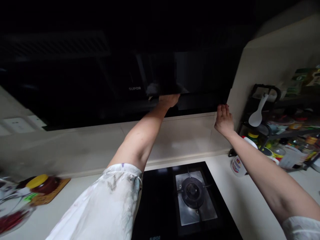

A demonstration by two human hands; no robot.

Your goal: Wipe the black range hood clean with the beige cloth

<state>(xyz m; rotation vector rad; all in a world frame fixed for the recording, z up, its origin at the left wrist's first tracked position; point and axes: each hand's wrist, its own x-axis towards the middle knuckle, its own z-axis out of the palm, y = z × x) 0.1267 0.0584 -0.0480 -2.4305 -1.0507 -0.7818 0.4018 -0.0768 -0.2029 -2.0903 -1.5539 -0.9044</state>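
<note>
Your left hand [169,99] presses something pale, seemingly a cloth [151,97], up against the lower edge of the black range hood [160,73], near its middle; whether your fingers clamp it, I cannot tell. Your right hand [223,119] rests flat, fingers together, at the hood's right corner. By my judgement, no finished stretch shows on the dark panel, so its whole span remains. The wall [252,73] crowds that corner, and a cluttered rack [272,110] stands beyond; leftward the edge runs free above the hob [192,193].
</note>
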